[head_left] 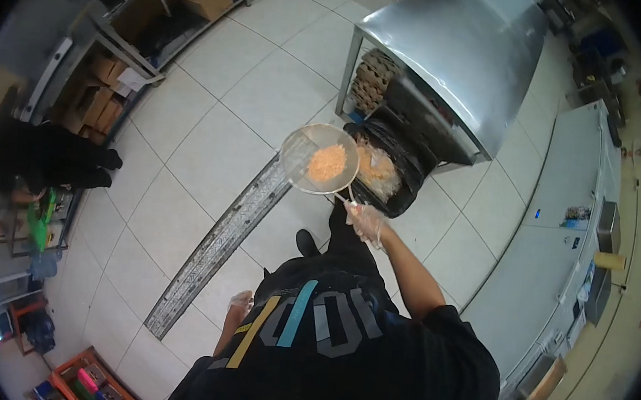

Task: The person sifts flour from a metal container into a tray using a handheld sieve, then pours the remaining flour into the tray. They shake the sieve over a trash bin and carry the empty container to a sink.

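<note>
My right hand [365, 223], in a clear plastic glove, is closed around the handle of a round mesh strainer [297, 159]. Orange crumbs [328, 163] lie in a heap on the mesh. Just beyond the strainer is a bin lined with a black bag [414, 156]; inside it is pale and orange waste [379, 172]. The strainer's right edge overlaps the bin in this view. My left hand [242, 300], also in a clear glove, hangs low by my side, away from the strainer. Its fingers are too small and blurred to make out.
A steel table [459, 44] stands ahead, with stacked egg trays [373, 82] beneath. A metal drain grate [215, 248] crosses the tiled floor. At the left, a person in black [47, 154] stands by shelves with boxes. White cabinets [540, 244] line the right side.
</note>
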A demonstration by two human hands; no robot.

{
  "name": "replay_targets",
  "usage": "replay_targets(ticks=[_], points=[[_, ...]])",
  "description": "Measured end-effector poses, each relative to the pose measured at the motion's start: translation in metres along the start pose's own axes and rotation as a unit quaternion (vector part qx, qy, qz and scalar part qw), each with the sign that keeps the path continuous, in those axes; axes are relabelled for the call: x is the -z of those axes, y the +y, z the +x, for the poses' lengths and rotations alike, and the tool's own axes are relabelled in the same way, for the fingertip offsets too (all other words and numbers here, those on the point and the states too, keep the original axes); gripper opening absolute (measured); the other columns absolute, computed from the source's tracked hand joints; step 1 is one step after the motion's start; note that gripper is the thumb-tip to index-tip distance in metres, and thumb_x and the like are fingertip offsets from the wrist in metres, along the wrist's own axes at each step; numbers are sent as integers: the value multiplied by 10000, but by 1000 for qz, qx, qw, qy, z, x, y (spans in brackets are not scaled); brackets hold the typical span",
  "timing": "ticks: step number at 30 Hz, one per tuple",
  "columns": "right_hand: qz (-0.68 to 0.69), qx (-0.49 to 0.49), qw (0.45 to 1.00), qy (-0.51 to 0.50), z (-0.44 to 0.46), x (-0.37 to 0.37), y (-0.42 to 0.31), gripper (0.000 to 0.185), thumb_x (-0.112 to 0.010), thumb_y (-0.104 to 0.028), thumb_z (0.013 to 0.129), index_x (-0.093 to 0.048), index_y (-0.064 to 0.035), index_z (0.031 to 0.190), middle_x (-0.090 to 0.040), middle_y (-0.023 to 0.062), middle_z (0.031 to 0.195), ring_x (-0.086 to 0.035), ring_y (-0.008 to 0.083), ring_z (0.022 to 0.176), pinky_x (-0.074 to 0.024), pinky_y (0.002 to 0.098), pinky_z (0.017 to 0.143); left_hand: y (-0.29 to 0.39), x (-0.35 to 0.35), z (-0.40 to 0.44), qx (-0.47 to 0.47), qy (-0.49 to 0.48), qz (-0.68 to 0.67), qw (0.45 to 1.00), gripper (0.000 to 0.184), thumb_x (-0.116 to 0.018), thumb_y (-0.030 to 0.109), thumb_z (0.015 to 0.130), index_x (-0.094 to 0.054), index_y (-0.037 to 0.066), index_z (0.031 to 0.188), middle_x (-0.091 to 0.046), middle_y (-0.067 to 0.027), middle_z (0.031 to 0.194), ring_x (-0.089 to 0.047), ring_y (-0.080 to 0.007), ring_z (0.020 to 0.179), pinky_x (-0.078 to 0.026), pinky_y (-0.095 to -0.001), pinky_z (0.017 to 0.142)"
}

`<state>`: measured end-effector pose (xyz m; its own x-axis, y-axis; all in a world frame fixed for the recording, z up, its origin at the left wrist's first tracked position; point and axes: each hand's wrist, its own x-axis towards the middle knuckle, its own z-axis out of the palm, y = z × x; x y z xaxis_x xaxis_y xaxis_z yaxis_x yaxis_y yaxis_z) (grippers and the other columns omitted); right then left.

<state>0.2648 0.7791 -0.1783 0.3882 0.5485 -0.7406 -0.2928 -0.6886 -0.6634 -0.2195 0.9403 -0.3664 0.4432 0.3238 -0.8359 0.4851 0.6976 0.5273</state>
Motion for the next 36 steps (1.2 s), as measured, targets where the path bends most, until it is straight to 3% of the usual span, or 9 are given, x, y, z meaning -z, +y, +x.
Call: replay_targets(ticks=[2, 8, 13, 22, 25, 28, 30, 32, 36], points=[[-28, 1, 998, 53, 8, 23, 7, 541, -442, -587, 851, -520, -74, 697, -410, 11, 514, -404, 118, 432, -339, 290, 375, 10, -6, -17, -94, 44, 209, 972, 123, -587, 161, 825, -610, 83, 917, -549, -24, 748, -509, -149, 645, -397, -284, 566], [-421, 65, 868, 253, 76, 124, 76, 489, -365, -450, 896, -639, -46, 863, -633, 191, 837, -603, 375, 806, -463, 446, 675, 45, -17, -26, 77, 134, 39, 987, 319, -589, 360, 811, -576, 198, 1086, -563, 0, 912, -469, -150, 732, -419, -375, 628], [-472, -83, 831, 283, 66, 127, 40, 366, -399, -335, 898, -634, -61, 957, -625, 174, 999, -603, 346, 919, -485, 433, 782, 68, -26, -14, 104, 177, 65, 977, 324, -577, 362, 815, -578, 208, 1101, -554, 18, 856, -452, -129, 701, -423, -380, 591], [-341, -145, 871, 324, 49, 84, 31, 269, -424, -152, 881, -576, -33, 1069, -582, 214, 1103, -562, 342, 1049, -471, 416, 868, 51, -19, -3, 105, 165, 102, 975, 307, -586, 349, 797, -600, 197, 1064, -538, 11, 815, -433, -133, 643, -410, -402, 578], [-182, -199, 895, 355, 36, 73, 21, 526, -228, -390, 943, -557, -23, 1127, -546, 220, 1158, -510, 361, 1108, -424, 419, 928, 38, -16, -4, 102, 163, 99, 976, 299, -610, 329, 780, -612, 196, 1048, -536, 6, 806, -423, -139, 630, -397, -408, 568], [-253, -175, 895, 324, 40, 73, 35, 367, -331, -210, 944, -456, 13, 1207, -570, 205, 1128, -567, 342, 1032, -475, 419, 859, 40, -20, -4, 116, 168, 88, 975, 301, -634, 320, 760, -620, 200, 1036, -532, 1, 798, -416, -144, 626, -379, -416, 555], [-265, -171, 893, 320, 28, 66, 31, 393, -274, -243, 961, -454, -12, 1223, -563, 204, 1139, -561, 346, 1038, -471, 426, 862, 34, -16, 2, 128, 172, 90, 973, 304, -646, 319, 751, -623, 202, 1031, -530, -2, 796, -414, -146, 625, -369, -421, 550], [-157, -181, 900, 364, 28, 62, 34, 682, -102, -497, 929, -524, -18, 1170, -522, 217, 1191, -473, 362, 1145, -372, 428, 969, 36, -15, 6, 88, 149, 104, 979, 305, -639, 332, 756, -620, 206, 1034, -528, -2, 796, -412, -144, 628, -361, -424, 548], [-188, -159, 902, 355, 34, 61, 50, 597, -138, -440, 950, -474, -27, 1220, -517, 208, 1203, -497, 355, 1121, -412, 428, 930, 43, -14, 11, 68, 124, 96, 985, 301, -626, 331, 766, -617, 202, 1039, -526, -2, 798, -413, -145, 636, -363, -420, 555]])
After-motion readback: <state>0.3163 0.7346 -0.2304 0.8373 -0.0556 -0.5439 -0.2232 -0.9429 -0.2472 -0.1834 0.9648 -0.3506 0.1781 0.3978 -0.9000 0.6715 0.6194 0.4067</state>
